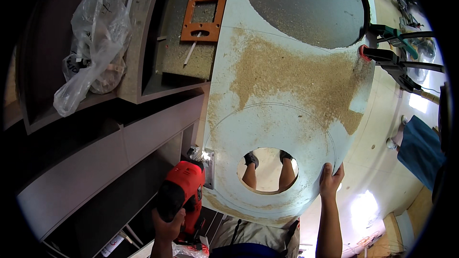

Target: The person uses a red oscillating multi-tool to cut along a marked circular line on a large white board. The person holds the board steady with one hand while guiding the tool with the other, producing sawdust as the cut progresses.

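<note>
My left hand (167, 225) is wrapped round the handle of a red and black jigsaw (186, 177). Its metal base plate (209, 169) rests at the left edge of a pale blue board (272, 126), with a small light shining there; the blade is hidden. At the board's right edge, my right hand (331, 180) grips with the thumb on top and the fingers partly hidden below. A small oval opening is cut through the board near me, inside a larger drawn curve. Sawdust (291, 69) covers much of the middle, and a big round cutout lies at the far end.
Black and green clamps (394, 62) grip the board's far right edge. On the left stand grey cabinet boxes (95, 155), with a clear plastic bag (98, 43) on top. An orange template (205, 7) and a white pencil (190, 53) lie beside the board.
</note>
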Available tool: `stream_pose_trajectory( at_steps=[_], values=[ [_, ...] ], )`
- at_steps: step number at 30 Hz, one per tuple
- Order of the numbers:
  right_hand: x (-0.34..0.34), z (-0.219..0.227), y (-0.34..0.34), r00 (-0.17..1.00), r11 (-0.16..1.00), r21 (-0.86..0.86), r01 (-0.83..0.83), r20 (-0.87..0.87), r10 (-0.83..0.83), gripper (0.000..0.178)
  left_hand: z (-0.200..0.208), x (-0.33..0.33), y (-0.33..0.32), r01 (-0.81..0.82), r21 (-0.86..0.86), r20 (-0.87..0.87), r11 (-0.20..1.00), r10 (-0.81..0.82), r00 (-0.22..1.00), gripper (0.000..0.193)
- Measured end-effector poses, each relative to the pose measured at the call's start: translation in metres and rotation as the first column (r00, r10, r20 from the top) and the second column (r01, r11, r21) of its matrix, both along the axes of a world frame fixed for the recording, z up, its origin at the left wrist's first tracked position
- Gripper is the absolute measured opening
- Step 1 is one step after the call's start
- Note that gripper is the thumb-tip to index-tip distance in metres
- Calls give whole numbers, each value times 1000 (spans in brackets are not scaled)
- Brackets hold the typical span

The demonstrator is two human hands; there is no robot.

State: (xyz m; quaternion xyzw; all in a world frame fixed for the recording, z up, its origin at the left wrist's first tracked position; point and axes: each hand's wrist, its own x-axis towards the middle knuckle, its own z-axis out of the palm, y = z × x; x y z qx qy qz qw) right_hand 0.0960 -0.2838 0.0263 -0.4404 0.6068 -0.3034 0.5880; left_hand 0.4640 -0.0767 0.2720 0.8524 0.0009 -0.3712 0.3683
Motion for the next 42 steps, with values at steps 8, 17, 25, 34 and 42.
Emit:
stream_pose_trajectory(
  at_steps=[8,17,25,34,42],
  values=[
    [3,6,-4,999,1000,4,-2,-37,2,55,2,4,0,21,26,-9,999,-21,1000,12],
    [11,15,-7,999,1000,-7,3,-50,-3,53,1,12,4,75,32,-42,997,-74,996,12],
    [10,16,-7,999,1000,15,5,-36,-4,51,0,16,3,101,16,-53,995,-100,994,10],
    [8,14,-6,997,1000,-19,-18,-80,17,52,1,17,1,97,27,-38,995,-96,995,12],
    [7,13,-5,999,1000,18,4,-48,-3,53,0,23,7,137,50,-53,989,-134,990,13]
  ],
)
